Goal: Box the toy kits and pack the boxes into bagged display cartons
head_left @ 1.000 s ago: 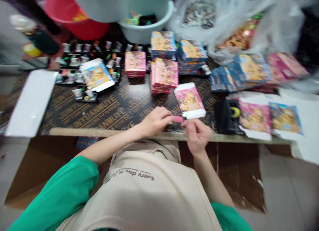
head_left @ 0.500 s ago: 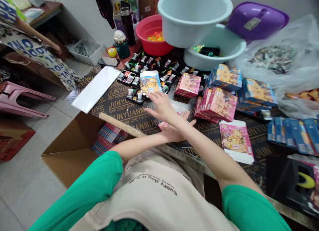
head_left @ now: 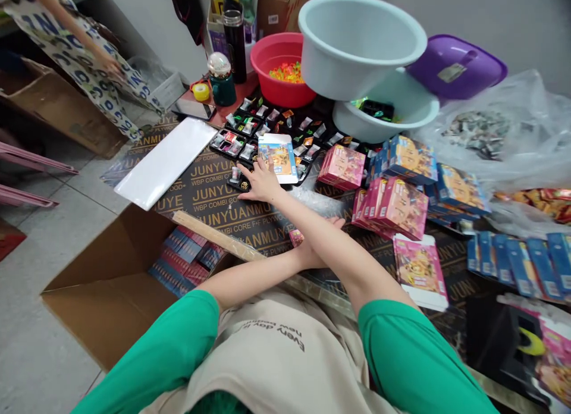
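My right arm crosses over my left. My right hand [head_left: 262,183] is open with fingers spread, at a small black tray [head_left: 235,179] of wrapped pieces and the lower left corner of a flat blue printed box [head_left: 280,158]. Whether the fingertips touch the tray or box I cannot tell. Partly hidden under my right forearm, my left hand [head_left: 317,247] lies low near the table edge, its visible fingers stretched out. Beside it a bit of a pink box [head_left: 295,238] shows, and clear plastic [head_left: 319,201] lies just beyond.
Pink boxes [head_left: 341,167] and blue boxes [head_left: 410,158] are stacked at right. Behind stand a red basin [head_left: 281,84] and pale blue basins [head_left: 357,63]. An open carton [head_left: 102,283] holds boxes at left, below a white sheet stack [head_left: 167,161]. A person [head_left: 89,57] stands far left.
My right hand has moved left and away from me, toward the small tray. My left hand stays about where it was. The view has shifted slightly; the person at left has moved.
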Tool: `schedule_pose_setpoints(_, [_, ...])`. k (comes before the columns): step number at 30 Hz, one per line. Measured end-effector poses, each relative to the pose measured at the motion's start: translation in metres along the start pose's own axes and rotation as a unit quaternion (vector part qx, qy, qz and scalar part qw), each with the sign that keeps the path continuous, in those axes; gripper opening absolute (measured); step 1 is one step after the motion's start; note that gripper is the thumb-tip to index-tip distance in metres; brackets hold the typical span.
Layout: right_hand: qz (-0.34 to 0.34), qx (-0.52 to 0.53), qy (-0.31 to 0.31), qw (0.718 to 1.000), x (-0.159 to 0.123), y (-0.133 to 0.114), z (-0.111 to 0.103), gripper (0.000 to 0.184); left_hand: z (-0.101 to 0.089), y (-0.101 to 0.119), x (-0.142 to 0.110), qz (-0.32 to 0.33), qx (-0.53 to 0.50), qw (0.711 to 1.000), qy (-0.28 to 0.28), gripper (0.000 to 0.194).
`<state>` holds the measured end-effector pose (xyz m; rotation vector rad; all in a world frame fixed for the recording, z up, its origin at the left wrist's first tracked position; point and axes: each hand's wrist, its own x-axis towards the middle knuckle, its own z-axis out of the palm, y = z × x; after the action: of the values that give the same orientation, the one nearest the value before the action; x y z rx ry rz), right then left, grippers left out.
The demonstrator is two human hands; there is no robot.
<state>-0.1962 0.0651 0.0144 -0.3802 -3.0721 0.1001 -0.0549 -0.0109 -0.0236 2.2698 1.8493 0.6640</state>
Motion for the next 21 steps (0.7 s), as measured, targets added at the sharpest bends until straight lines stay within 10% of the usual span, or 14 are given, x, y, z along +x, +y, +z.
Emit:
schedule_pose_setpoints(8, [-0.031,0.033,-0.006,0.999,-0.015,-0.008,0.005,0.098,0.004,-0.004,-0.002,-0.099,0.065,0.993,0.013,0.054])
schedule_pose_setpoints(21, [-0.005,0.151,0.025,0.988,-0.076,-0.04,-0.012,0.098,0.013,0.014,0.001,-0.03,0.062,0.993,-0.096,0.057])
